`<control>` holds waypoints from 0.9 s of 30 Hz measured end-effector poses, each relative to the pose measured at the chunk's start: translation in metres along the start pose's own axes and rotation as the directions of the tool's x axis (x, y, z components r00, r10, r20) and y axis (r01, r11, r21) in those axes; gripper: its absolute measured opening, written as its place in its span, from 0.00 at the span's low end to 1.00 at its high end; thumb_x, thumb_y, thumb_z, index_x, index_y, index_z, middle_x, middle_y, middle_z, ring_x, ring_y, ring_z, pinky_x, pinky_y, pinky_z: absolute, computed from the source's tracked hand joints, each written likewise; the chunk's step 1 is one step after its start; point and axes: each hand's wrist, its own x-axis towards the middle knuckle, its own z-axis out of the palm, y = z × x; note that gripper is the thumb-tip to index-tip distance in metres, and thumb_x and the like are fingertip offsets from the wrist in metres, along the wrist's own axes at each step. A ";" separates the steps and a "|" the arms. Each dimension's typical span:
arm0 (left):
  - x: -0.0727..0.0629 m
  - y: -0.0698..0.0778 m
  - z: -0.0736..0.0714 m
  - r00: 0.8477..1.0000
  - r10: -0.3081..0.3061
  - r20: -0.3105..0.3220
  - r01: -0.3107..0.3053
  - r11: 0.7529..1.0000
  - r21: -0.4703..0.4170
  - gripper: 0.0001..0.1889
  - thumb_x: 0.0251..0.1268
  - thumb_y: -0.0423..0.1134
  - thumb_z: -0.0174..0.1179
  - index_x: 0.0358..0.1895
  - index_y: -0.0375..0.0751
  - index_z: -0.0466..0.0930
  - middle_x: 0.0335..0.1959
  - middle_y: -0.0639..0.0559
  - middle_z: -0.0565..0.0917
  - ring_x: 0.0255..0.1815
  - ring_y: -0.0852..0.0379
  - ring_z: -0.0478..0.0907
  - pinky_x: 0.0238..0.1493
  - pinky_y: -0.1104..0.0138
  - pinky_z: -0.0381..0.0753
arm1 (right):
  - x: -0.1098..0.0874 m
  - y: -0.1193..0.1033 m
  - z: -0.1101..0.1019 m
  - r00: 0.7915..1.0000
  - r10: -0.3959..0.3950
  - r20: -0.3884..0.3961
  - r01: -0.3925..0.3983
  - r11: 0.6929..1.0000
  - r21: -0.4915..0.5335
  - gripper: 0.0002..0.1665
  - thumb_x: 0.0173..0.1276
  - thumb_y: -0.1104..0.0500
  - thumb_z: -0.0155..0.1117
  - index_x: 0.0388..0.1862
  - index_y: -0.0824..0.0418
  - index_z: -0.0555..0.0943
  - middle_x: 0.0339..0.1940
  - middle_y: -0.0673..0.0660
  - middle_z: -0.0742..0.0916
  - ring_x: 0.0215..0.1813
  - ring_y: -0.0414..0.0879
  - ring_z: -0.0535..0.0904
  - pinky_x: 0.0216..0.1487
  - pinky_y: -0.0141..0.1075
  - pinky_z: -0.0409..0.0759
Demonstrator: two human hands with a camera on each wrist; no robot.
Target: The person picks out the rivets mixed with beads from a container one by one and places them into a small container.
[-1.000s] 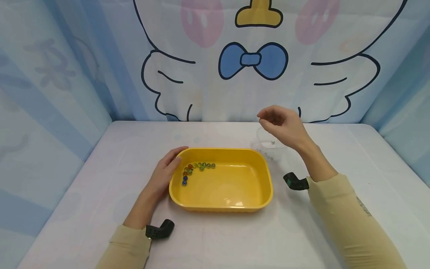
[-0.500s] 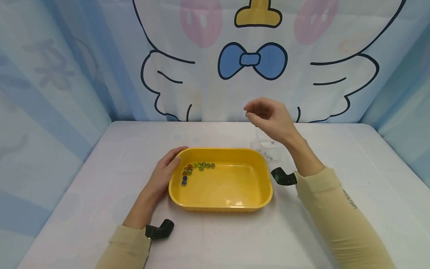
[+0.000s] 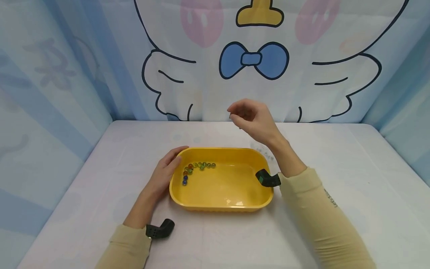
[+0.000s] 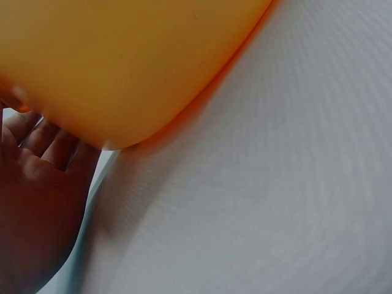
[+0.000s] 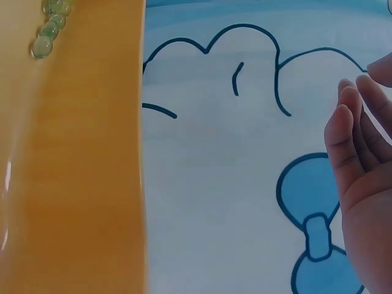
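Note:
A yellow tray (image 3: 228, 190) sits on the table. Several glass marbles, such as a blue marble (image 3: 184, 182), lie in its far left corner, the green ones (image 5: 42, 47) showing in the right wrist view. My left hand (image 3: 164, 173) grips the tray's left end, thumb over the rim and fingers (image 4: 61, 150) against the outside wall. Raised beyond the tray's far edge is my right hand (image 3: 253, 121), its thumb and index fingertips brought together. A small dark spot shows between them; I cannot tell what it is. The other right fingers (image 5: 346, 131) are bent.
The white table (image 3: 134, 145) ends at a cartoon curtain (image 3: 208, 89) behind and patterned blue drapes (image 3: 50, 123) at the sides. Faint specks (image 3: 265, 152) mark the tabletop just past the tray's far right corner. Black wrist cameras (image 3: 267, 178) jut from both wrists.
My right hand has moved left from over a clear box, which is now hidden behind the right wrist. My left hand, the tray and the marbles have stayed put.

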 end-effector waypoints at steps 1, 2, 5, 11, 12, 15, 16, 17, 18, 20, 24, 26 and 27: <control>0.000 0.000 0.000 1.000 -0.001 0.000 0.001 1.000 0.001 0.22 0.83 0.43 0.44 0.74 0.48 0.66 0.73 0.51 0.69 0.74 0.53 0.63 0.75 0.56 0.58 | 0.000 0.000 0.002 1.000 0.001 0.002 -0.001 1.000 0.009 0.09 0.68 0.71 0.63 0.46 0.71 0.83 0.38 0.60 0.85 0.32 0.48 0.77 0.35 0.32 0.79; 0.000 0.000 0.000 1.000 -0.001 0.001 0.001 1.000 0.000 0.22 0.83 0.43 0.44 0.74 0.48 0.66 0.73 0.51 0.69 0.74 0.53 0.63 0.75 0.56 0.58 | 0.001 0.000 0.005 1.000 0.003 0.005 -0.003 1.000 0.017 0.09 0.68 0.71 0.63 0.46 0.71 0.83 0.38 0.60 0.85 0.32 0.48 0.77 0.36 0.32 0.79; 0.001 -0.001 0.000 1.000 -0.002 0.000 0.002 1.000 0.000 0.22 0.83 0.43 0.44 0.74 0.48 0.66 0.73 0.51 0.69 0.74 0.53 0.63 0.75 0.56 0.58 | 0.001 0.000 0.013 1.000 0.013 0.015 -0.013 1.000 0.026 0.09 0.68 0.70 0.63 0.46 0.70 0.83 0.39 0.60 0.85 0.32 0.49 0.77 0.36 0.32 0.80; 0.001 -0.001 0.000 1.000 0.004 -0.004 -0.004 1.000 0.013 0.22 0.83 0.42 0.44 0.74 0.48 0.67 0.73 0.51 0.69 0.74 0.53 0.63 0.75 0.56 0.58 | -0.004 0.002 0.029 0.996 0.048 0.069 -0.049 0.999 0.008 0.09 0.70 0.68 0.63 0.47 0.68 0.83 0.40 0.58 0.85 0.36 0.50 0.78 0.40 0.33 0.80; 0.001 -0.001 0.000 1.000 0.004 -0.004 -0.004 1.000 0.017 0.22 0.83 0.42 0.44 0.74 0.48 0.67 0.73 0.51 0.69 0.74 0.53 0.63 0.75 0.56 0.57 | -0.005 0.002 0.031 0.995 0.054 0.080 -0.054 0.999 0.004 0.09 0.70 0.68 0.63 0.48 0.67 0.83 0.40 0.58 0.85 0.36 0.50 0.78 0.40 0.34 0.80; 0.001 0.000 0.001 1.000 0.001 -0.009 -0.001 1.000 0.031 0.22 0.83 0.42 0.43 0.74 0.48 0.67 0.73 0.51 0.69 0.74 0.53 0.63 0.76 0.55 0.57 | -0.006 0.004 0.038 0.992 0.068 0.110 -0.067 0.998 -0.013 0.10 0.71 0.67 0.63 0.49 0.66 0.83 0.40 0.57 0.85 0.36 0.49 0.78 0.40 0.35 0.80; 0.001 0.000 0.001 1.000 -0.002 -0.010 0.003 0.999 0.035 0.22 0.83 0.43 0.43 0.74 0.49 0.67 0.73 0.51 0.69 0.74 0.53 0.63 0.76 0.55 0.57 | -0.007 0.005 0.040 0.990 0.072 0.119 -0.070 0.997 -0.020 0.10 0.71 0.67 0.63 0.49 0.66 0.83 0.40 0.56 0.85 0.36 0.49 0.78 0.40 0.35 0.80; 0.001 0.000 0.001 1.000 -0.005 -0.011 0.006 0.999 0.037 0.22 0.83 0.43 0.43 0.74 0.49 0.67 0.72 0.51 0.70 0.73 0.53 0.63 0.76 0.55 0.57 | -0.007 0.006 0.042 0.988 0.078 0.130 -0.076 0.997 -0.024 0.10 0.71 0.66 0.63 0.49 0.66 0.83 0.40 0.56 0.85 0.36 0.49 0.78 0.40 0.35 0.80; 0.002 0.001 0.002 1.000 -0.008 -0.011 0.009 0.999 0.036 0.22 0.83 0.43 0.43 0.74 0.49 0.67 0.72 0.51 0.70 0.73 0.53 0.63 0.76 0.55 0.57 | -0.007 0.006 0.043 0.986 0.088 0.139 -0.084 0.996 -0.028 0.10 0.71 0.66 0.63 0.49 0.66 0.83 0.39 0.56 0.85 0.36 0.49 0.78 0.40 0.35 0.80; 0.002 0.000 0.001 1.000 -0.012 -0.009 0.012 0.999 0.038 0.22 0.83 0.44 0.43 0.74 0.49 0.67 0.73 0.51 0.69 0.73 0.53 0.63 0.76 0.55 0.57 | -0.008 0.008 0.046 0.982 0.107 0.154 -0.102 0.994 -0.038 0.09 0.71 0.66 0.64 0.48 0.65 0.83 0.39 0.55 0.85 0.36 0.48 0.78 0.40 0.35 0.79; 0.002 0.001 0.001 1.000 -0.012 -0.008 0.012 0.999 0.043 0.22 0.83 0.44 0.43 0.74 0.49 0.67 0.72 0.51 0.70 0.73 0.52 0.63 0.76 0.54 0.57 | -0.008 0.010 0.050 0.973 0.144 0.182 -0.138 0.989 -0.043 0.09 0.71 0.65 0.64 0.48 0.64 0.83 0.39 0.54 0.85 0.37 0.49 0.77 0.41 0.35 0.79; 0.002 0.001 0.001 1.000 -0.011 -0.010 0.011 0.999 0.045 0.22 0.83 0.44 0.43 0.74 0.49 0.67 0.72 0.51 0.70 0.73 0.52 0.64 0.75 0.54 0.57 | -0.008 0.011 0.052 0.968 0.148 0.202 -0.142 0.989 -0.044 0.09 0.70 0.65 0.64 0.48 0.64 0.83 0.39 0.54 0.85 0.37 0.49 0.77 0.41 0.35 0.79; 0.002 0.002 0.001 1.000 -0.010 -0.013 0.011 0.999 0.047 0.22 0.83 0.44 0.43 0.74 0.49 0.67 0.72 0.51 0.70 0.73 0.52 0.64 0.75 0.54 0.57 | -0.008 0.012 0.053 0.965 0.148 0.216 -0.142 0.989 -0.042 0.09 0.70 0.65 0.64 0.48 0.64 0.83 0.39 0.54 0.85 0.37 0.49 0.77 0.42 0.35 0.79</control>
